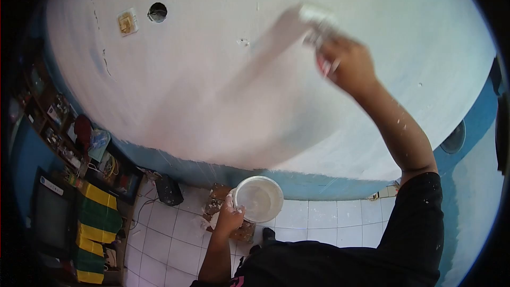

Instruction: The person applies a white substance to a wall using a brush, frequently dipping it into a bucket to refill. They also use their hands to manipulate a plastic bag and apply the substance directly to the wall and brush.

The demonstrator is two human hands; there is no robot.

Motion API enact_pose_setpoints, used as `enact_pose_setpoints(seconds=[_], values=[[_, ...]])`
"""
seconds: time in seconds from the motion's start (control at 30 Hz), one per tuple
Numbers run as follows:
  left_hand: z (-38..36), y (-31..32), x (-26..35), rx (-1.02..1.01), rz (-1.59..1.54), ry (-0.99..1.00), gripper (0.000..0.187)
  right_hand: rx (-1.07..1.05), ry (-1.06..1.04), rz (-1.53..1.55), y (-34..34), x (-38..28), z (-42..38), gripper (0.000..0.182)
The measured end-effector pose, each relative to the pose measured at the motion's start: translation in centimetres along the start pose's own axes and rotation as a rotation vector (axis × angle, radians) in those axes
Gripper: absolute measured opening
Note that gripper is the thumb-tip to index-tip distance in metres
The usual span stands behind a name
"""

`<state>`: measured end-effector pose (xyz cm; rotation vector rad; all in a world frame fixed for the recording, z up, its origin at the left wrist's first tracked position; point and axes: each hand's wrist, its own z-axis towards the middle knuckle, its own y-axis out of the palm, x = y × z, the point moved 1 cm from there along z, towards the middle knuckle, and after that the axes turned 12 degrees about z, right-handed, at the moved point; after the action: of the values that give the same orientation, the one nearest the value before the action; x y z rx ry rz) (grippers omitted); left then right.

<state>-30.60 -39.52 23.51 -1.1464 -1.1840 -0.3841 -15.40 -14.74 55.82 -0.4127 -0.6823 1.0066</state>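
Observation:
My right hand [348,64] is raised at the wall, its fingers wrapped round the handle of a paintbrush [317,15]. Motion blurs the brush; its whitish bristles are at the wall [212,74], which is coated white over blue. Low in front of me, my left hand [231,215] grips the rim of a round white bucket [275,197]. Pale liquid shows inside it. White smears mark the left fingers, and white specks dot my right forearm.
A round hole [157,12] and a small square wall plate [127,22] interrupt the wall at upper left. Shelves [50,111], a television [53,212] and a green-yellow cloth [98,218] stand left. A brown box [218,194] lies on the tiled floor [180,228].

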Motion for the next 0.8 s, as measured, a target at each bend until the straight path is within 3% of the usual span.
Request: enact_pose_setpoints(seconds=[0.03, 0.1, 0.17, 0.23, 0.27, 0.33, 0.37, 0.4, 0.43, 0.47, 0.53, 0.57, 0.63, 0.67, 0.7, 0.73, 0.8], values=[[0.0, 0.2, -0.4, -0.003, 0.004, 0.011, 0.051, 0.306, -0.07, -0.038, -0.5, 1.2, 1.0, 0.023], [0.1, 0.9, -0.4, -0.017, 0.011, -0.005, 0.05, -0.229, 0.121, -0.093, 1.1, 2.5, 0.0, 0.023], [0.2, 1.7, 0.2, -0.046, 0.034, -0.052, 0.049, -0.382, -0.304, -0.023, 6.5, 2.0, -4.5, 0.023], [1.6, 4.3, -3.4, -0.037, 0.108, 0.13, 0.05, -0.753, -0.097, 0.243, 4.4, -1.4, -5.4, 0.023], [2.1, 4.8, -3.3, -0.033, 0.142, 0.222, 0.05, -0.588, -0.117, 0.276, 3.9, -0.7, -5.9, 0.022], [1.7, 5.5, -1.5, -0.096, 0.013, 0.178, 0.051, -0.264, -0.172, 0.334, 3.0, 1.6, -7.1, 0.018], [1.1, 5.6, 0.0, -0.126, -0.054, 0.148, 0.051, -0.278, 0.032, 0.344, 0.1, 3.4, -6.3, 0.013], [0.6, 5.7, 1.2, -0.174, -0.08, 0.101, 0.051, -0.098, 0.027, 0.275, -1.5, 6.6, -6.3, 0.009], [0.5, 5.7, 2.3, -0.217, -0.102, 0.054, 0.052, -0.033, 0.22, 0.226, -4.6, 8.7, -5.8, 0.014], [0.6, 6.1, 3.1, -0.232, -0.106, 0.039, 0.052, 0.258, 0.066, 0.144, -6.9, 10.6, -5.4, 0.021], [0.7, 7.1, 4.2, -0.235, -0.093, 0.035, 0.051, 0.466, 0.065, -0.017, -10.5, 14.4, -5.5, 0.026], [0.8, 7.8, 4.5, -0.222, -0.076, 0.046, 0.051, 0.478, 0.141, -0.101, -11.3, 15.9, -6.5, 0.023], [1.4, 9.8, 4.8, -0.286, -0.182, 0.03, 0.054, 0.24, 0.138, -0.206, -9.7, 17.4, -10.0, 0.013], [1.9, 10.9, 5.0, -0.317, -0.239, 0.02, 0.056, -0.007, 0.054, -0.249, -5.8, 18.7, -12.8, 0.006], [2.2, 11.9, 5.5, -0.332, -0.245, 0.006, 0.055, -0.084, -0.248, -0.202, -3.1, 16.8, -15.6, 0.007], [2.6, 12.9, 6.2, -0.349, -0.251, -0.007, 0.055, -0.229, -0.333, -0.112, -0.6, 14.9, -18.5, 0.01], [3.0, 15.6, 8.2, -0.366, -0.269, -0.045, 0.055, -0.22, -0.458, 0.155, 2.6, 11.4, -23.2, 0.017]])
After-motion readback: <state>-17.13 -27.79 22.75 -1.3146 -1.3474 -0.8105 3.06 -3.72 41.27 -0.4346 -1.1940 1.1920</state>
